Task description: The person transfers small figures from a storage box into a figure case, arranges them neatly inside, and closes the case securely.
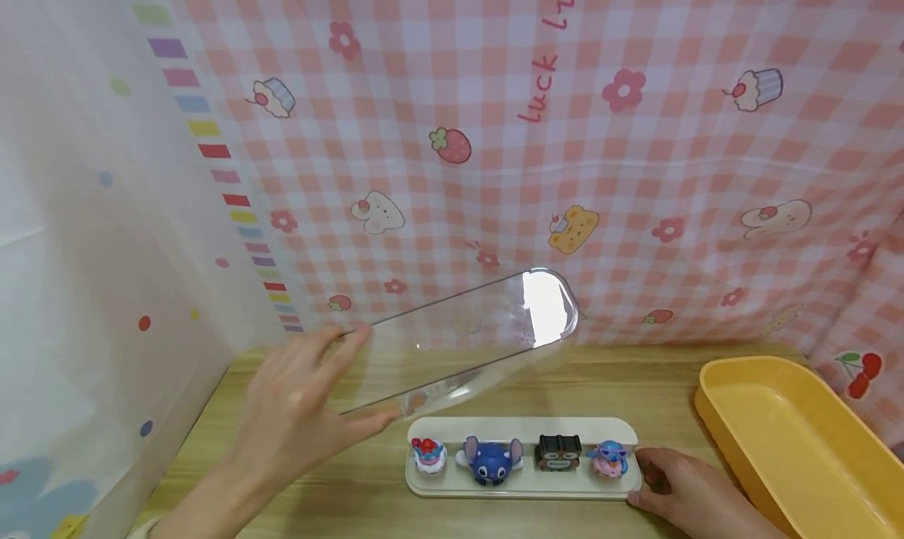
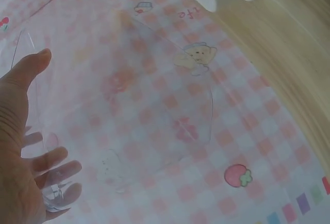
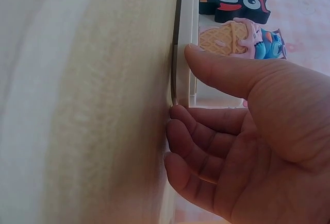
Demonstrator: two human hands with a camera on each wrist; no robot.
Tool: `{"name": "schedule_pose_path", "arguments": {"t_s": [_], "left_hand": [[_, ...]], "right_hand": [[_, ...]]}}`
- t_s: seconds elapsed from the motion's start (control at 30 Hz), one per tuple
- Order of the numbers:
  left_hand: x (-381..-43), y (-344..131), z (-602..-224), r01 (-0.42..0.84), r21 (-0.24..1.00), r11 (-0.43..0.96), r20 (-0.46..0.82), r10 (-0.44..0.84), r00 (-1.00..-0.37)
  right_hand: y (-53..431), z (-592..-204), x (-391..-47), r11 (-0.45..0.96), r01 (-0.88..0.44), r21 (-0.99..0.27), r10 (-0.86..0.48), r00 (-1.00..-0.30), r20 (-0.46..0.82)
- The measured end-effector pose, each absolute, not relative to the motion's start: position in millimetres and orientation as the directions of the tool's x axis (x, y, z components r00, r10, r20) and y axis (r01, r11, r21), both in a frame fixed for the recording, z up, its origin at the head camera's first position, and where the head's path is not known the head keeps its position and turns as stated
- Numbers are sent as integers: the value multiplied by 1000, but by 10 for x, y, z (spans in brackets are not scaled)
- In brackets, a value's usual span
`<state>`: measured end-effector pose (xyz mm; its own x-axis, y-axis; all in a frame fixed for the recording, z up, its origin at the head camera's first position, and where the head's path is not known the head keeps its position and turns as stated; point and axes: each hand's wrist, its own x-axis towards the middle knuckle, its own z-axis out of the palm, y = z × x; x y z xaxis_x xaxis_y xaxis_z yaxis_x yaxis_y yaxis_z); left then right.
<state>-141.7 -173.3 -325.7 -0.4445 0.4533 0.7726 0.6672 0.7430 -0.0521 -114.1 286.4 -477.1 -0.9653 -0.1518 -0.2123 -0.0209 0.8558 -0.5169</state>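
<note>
In the head view my left hand [image 1: 293, 402] grips a clear plastic cover [image 1: 452, 335] by its left end, thumb on the lower edge and fingers on the upper one. The cover hangs tilted above and behind a long white display base [image 1: 523, 486]. Along the base stand a cupcake-like figurine [image 1: 428, 456], a blue big-eared figurine [image 1: 490, 460], a black owl figurine [image 1: 558, 453] and a blue figurine on an ice-cream cone [image 1: 609, 459]. My right hand [image 1: 681, 488] holds the base's right end. In the right wrist view its thumb [image 3: 219, 67] presses the rim, with curled fingers beside the end.
A yellow plastic bin [image 1: 798, 437] stands at the right, close to my right forearm. The wood-patterned tabletop [image 1: 353, 476] ends at a pink checked cloth [image 1: 494, 170] hanging behind. A white dotted cloth [image 1: 106, 249] hangs on the left side.
</note>
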Motion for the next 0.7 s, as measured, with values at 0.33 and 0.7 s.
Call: {"name": "schedule_pose_path", "arguments": {"t_s": [0.33,0.7], "left_hand": [[-1411,-1554,-3196,709,-40,704,777,468,-421],[-1397,-1411,-3183,727,-39,686,748,502,-434]], "right_hand": [[2853,-4758,-1163,869,18,-495,-124,-960,-253],[2860,-4750,-1147,866,-6,-500,-144,-961,-237]]}}
